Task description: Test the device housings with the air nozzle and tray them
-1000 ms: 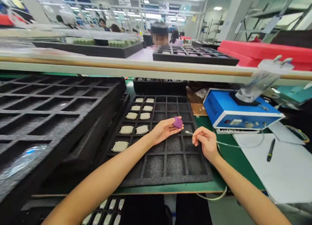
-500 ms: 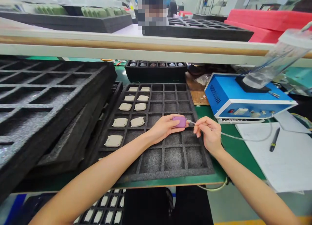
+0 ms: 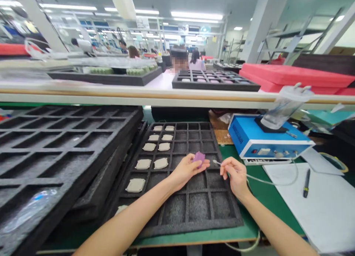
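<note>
My left hand (image 3: 191,168) holds a small purple plastic case part (image 3: 199,158) between thumb and fingers, above the black foam tray (image 3: 210,127). The part is tilted. My right hand (image 3: 234,173) pinches a thin clear hose (image 3: 263,181) close to its end. Its small whitish tip (image 3: 216,162) points toward my left fingertips, with a gap between tip and purple part. Below, the tray's left two columns contain several cream case parts (image 3: 135,185). The hose curves right toward the front of a blue control box (image 3: 277,139).
Stacked black foam trays (image 3: 91,136) rise at the left. A clear cylinder (image 3: 280,108) leans on the blue box. Papers (image 3: 313,219) and a black pen (image 3: 306,183) lie at right. A white shelf (image 3: 138,98) crosses behind, carrying more trays and red foam (image 3: 291,77).
The view has tilted upward, so the bench sits lower in the picture. The purple part has turned in my left hand, and the hose tip has come away from it.
</note>
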`<state>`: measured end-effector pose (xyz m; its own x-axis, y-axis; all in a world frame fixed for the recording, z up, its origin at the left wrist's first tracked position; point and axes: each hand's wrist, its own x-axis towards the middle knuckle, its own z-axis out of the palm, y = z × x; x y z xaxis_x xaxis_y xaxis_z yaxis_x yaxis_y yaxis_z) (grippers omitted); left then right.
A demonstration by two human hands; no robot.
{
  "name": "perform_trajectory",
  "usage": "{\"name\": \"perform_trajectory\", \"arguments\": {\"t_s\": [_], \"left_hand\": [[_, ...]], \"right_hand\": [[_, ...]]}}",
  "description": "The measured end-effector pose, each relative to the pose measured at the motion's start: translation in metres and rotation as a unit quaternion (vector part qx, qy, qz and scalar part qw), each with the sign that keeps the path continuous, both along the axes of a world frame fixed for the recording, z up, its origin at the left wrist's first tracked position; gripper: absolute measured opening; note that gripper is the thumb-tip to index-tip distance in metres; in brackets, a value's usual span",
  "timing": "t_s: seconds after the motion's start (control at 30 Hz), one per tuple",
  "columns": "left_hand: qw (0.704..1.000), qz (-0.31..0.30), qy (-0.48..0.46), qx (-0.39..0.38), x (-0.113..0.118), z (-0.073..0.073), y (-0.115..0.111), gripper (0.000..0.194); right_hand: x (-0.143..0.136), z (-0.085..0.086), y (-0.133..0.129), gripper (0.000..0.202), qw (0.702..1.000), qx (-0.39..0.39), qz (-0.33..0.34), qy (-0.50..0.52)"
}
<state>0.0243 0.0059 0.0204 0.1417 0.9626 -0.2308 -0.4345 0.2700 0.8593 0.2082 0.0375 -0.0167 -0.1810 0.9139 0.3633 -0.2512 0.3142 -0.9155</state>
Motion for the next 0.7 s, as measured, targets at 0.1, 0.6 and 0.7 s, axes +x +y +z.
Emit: {"name": "perform_trajectory", "arguments": {"t_s": [0.1,0.6,0.7], "left_hand": [[0.998,-0.029,0.054,0.015,-0.003,-0.002,0.002,0.020],[0.999,-0.043,-0.012,-0.031,-0.010,-0.009,0.008,0.039],[0.997,-0.027,-0.066,-0.043,-0.009,-0.009,0.009,0.048]], "right_hand": [[-0.001,-0.002,0.001,0.012,1.000,0.000,-0.001,-0.006],[-0.007,0.006,0.000,0.018,1.000,0.010,0.008,-0.027],[-0.006,0.008,0.000,0.017,0.999,0.007,0.012,-0.034]]}}
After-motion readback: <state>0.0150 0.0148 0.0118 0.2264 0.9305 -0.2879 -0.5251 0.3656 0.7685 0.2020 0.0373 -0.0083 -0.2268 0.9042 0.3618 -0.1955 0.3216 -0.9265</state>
